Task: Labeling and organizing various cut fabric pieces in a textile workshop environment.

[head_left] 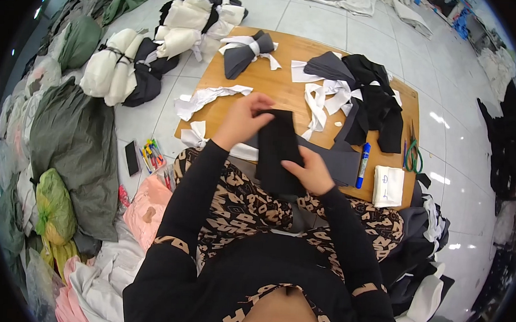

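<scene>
A stack or folded piece of black fabric hangs between my two hands, above my lap and the near edge of the low wooden table. My left hand pinches its upper left corner. At its right side, my right hand grips the edge with the thumb on top. Flat dark grey fabric lies just beyond my right hand. Beside that are a blue marker and a folded white cloth with blue handwriting. Green-handled scissors rest at the table's right edge.
A tied grey fabric bundle, white strips and black pieces lie on the table. White rolled bundles, a phone and colored pens are on the floor to the left, near heaped bags and cloth.
</scene>
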`<state>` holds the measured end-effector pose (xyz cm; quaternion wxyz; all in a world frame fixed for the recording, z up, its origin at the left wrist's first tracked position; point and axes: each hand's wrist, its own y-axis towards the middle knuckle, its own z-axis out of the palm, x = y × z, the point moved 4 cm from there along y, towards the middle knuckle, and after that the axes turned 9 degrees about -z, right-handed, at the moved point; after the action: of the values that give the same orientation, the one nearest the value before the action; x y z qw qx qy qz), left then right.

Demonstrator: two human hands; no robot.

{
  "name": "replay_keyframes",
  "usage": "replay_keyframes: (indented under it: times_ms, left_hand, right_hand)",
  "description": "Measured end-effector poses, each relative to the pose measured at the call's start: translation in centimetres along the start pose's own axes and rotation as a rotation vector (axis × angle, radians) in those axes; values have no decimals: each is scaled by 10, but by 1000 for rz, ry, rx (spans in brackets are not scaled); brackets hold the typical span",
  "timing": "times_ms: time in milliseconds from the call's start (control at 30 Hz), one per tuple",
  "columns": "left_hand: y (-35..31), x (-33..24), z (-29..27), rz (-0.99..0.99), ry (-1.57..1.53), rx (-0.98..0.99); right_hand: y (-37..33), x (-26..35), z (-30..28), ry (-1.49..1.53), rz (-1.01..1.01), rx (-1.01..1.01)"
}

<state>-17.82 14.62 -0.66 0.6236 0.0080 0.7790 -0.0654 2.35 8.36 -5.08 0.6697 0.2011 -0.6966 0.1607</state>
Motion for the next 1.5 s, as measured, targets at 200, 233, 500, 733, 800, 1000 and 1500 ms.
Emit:
replay_keyframes:
  times_ms: [200, 233, 500, 733, 800, 1000, 1500]
  left_hand:
    - [29, 55, -5, 120, 571, -372]
    - [24, 51, 6, 165, 563, -329]
    - [48, 53, 120, 46, 765, -100]
    - [125, 78, 145, -93, 892, 10]
    - [155, 112, 122, -179, 615, 10]
    - [129, 44, 195, -731, -552, 564]
    - [162, -189, 146, 9, 88, 277]
  right_hand:
    - [18, -49, -27, -386, 89, -288]
    - [29, -45, -42, -421, 79, -321]
    - [87, -51, -123, -907, 91, -363]
    - [72, 143, -177, -182, -267, -455]
    - [56, 153, -214, -494, -300, -528]
    - [-127, -21, -398, -1276, 541, -682]
    - [-185, -86, -460, -291, 462, -711]
